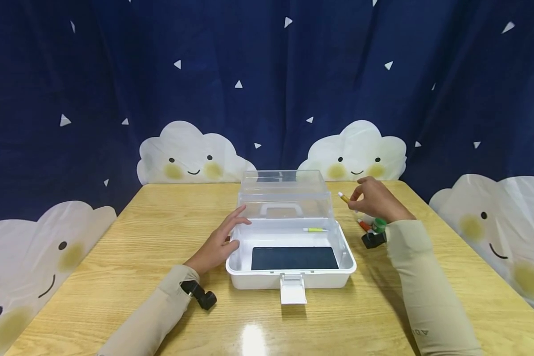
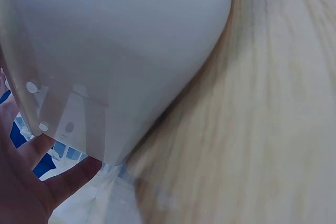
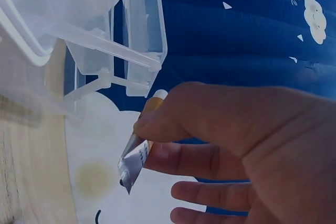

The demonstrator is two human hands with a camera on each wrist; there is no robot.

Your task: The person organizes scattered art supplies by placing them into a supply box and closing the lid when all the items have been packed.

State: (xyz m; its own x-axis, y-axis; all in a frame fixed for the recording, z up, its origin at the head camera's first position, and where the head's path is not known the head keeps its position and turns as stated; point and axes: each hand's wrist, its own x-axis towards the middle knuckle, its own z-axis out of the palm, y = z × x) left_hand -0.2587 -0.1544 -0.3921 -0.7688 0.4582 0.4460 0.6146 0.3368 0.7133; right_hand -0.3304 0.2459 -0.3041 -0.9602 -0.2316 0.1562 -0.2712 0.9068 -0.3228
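Observation:
A white plastic box (image 1: 258, 282) lies opened on the table, its clear lid (image 1: 285, 195) folded back. On its floor are a dark flat rectangle (image 1: 293, 258) and a yellow tube (image 1: 313, 230). My left hand (image 1: 218, 246) is at the box's left rim with loosely spread fingers, and fingertips (image 2: 79, 174) touch its edge in the left wrist view. Right of the lid, my right hand (image 1: 376, 200) pinches an ochre paint tube (image 3: 137, 153) between thumb and forefinger, above the table. The tube has a white cap and a silvery flat end.
Below my right wrist, a green-lidded jar (image 1: 378, 225) and a red tube (image 1: 364, 225) lie on the wooden table (image 1: 178, 207). The box's front latch (image 1: 292, 289) hangs down. A dark blue curtain (image 1: 267, 99) with clouds stands behind the table.

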